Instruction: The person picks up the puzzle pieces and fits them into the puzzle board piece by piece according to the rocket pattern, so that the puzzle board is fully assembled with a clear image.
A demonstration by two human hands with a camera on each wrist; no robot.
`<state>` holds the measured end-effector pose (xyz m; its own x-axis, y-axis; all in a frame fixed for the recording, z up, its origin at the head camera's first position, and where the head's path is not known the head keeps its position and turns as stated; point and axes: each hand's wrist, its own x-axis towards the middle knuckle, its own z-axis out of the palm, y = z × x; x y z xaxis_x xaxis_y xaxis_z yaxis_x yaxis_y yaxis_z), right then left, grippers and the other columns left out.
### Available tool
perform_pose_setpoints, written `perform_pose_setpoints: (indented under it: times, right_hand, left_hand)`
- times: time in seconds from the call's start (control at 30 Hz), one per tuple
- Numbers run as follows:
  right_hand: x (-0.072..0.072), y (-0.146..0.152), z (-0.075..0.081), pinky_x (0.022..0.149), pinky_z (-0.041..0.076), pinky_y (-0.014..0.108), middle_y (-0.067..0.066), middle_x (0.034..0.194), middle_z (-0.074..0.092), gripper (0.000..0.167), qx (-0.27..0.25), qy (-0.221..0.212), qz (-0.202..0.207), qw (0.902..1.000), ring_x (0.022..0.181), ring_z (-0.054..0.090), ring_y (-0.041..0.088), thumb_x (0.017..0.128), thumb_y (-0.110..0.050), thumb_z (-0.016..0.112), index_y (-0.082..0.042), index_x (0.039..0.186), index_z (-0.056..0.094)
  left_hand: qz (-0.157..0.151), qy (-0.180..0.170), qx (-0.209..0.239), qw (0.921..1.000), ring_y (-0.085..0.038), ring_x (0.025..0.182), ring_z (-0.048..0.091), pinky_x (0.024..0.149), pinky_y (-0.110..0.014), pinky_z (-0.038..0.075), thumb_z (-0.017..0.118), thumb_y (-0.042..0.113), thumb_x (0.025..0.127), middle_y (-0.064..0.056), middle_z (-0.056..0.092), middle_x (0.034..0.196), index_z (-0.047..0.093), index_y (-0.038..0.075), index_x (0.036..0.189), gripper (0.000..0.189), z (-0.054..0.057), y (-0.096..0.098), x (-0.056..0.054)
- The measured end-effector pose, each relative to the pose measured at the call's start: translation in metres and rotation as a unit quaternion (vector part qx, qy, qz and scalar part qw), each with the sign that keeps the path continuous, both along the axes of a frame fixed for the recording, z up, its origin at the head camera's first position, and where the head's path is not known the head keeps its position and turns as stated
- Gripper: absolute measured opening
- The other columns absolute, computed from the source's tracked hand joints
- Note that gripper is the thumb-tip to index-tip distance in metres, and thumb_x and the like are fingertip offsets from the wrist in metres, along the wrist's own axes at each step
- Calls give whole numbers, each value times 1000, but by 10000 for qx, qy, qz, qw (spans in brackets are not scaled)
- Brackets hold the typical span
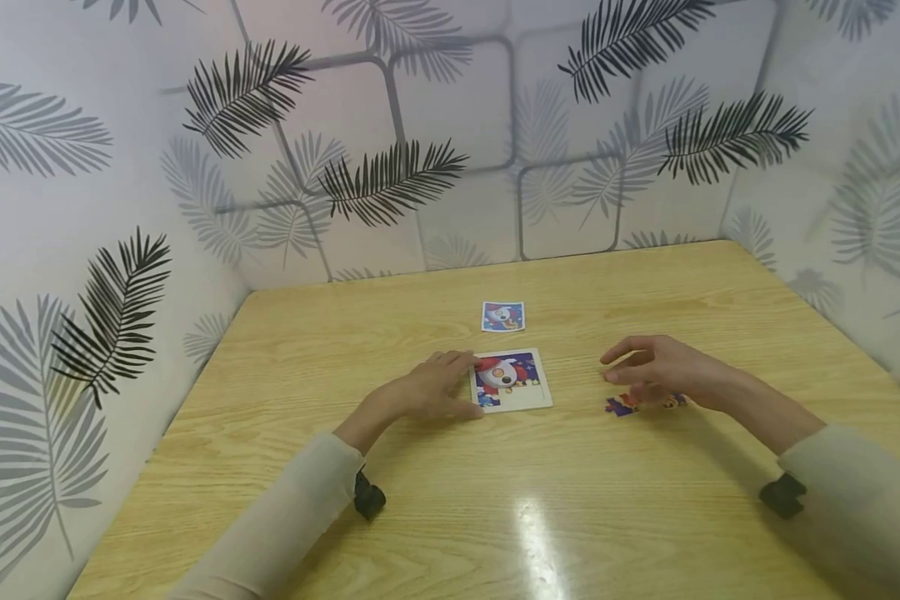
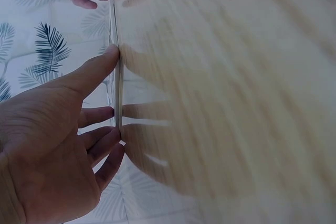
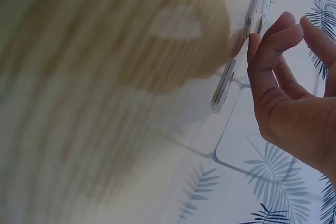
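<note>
A square jigsaw board (image 1: pixel 533 407) with a white border and a partly filled cartoon picture lies mid-table. My left hand (image 1: pixel 437 385) rests at its left side, fingers near the far left corner and thumb at the near one. The left wrist view shows that thumb and those fingertips touching the board's edge (image 2: pixel 117 95). Over several loose puzzle pieces (image 1: pixel 619 406) to the right hovers my right hand (image 1: pixel 663 371), fingers bent loosely with no piece visible between them. In the right wrist view, a piece (image 3: pixel 223 88) lies on the table beside this hand (image 3: pixel 294 98).
A small square picture card (image 1: pixel 503 317) with a similar cartoon lies behind the board. The wooden table (image 1: pixel 435 500) meets leaf-patterned walls (image 1: pixel 465 108) at the back and sides. Dark wrist devices (image 1: pixel 369 496) sit at both sleeve cuffs.
</note>
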<state>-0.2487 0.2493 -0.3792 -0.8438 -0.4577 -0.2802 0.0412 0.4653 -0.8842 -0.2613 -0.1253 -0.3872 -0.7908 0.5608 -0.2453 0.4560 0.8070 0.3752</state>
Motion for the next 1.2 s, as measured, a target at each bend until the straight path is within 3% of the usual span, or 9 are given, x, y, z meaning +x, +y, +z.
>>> perform_pose_setpoints:
  times: [0.37,0.7,0.93,1.2]
  right_hand:
    - [5,11,0,51,40,24,25,133,59,56,66,-44,122,9999,60,50,11,92,-19,72,3,138,48]
    - [11,14,-3,57,48,25,21,134,56,55,309,-7,154,9994,69,58,13,87,-15,75,-2,135,51]
    - [15,13,-5,48,39,22,21,133,52,55,396,280,387,9981,57,48,10,80,-8,79,-2,130,56]
    - [19,8,-7,45,36,21,19,118,53,46,381,448,399,9975,53,45,8,80,0,74,0,124,59]
  left_hand:
    - [56,-93,33,9999,-32,152,22,123,-50,22,68,49,92,-11,24,165,21,16,160,89,0,0,-1]
    - [61,-85,45,9999,-32,152,22,123,-49,22,69,48,91,-11,25,164,21,14,160,90,0,1,-1]
    - [111,-81,23,9999,-31,151,23,123,-49,23,68,48,92,-10,25,165,21,15,160,89,1,1,-1]
    - [-61,20,30,10000,-34,151,23,123,-50,23,68,48,92,-13,26,164,24,14,159,86,-1,1,-1]
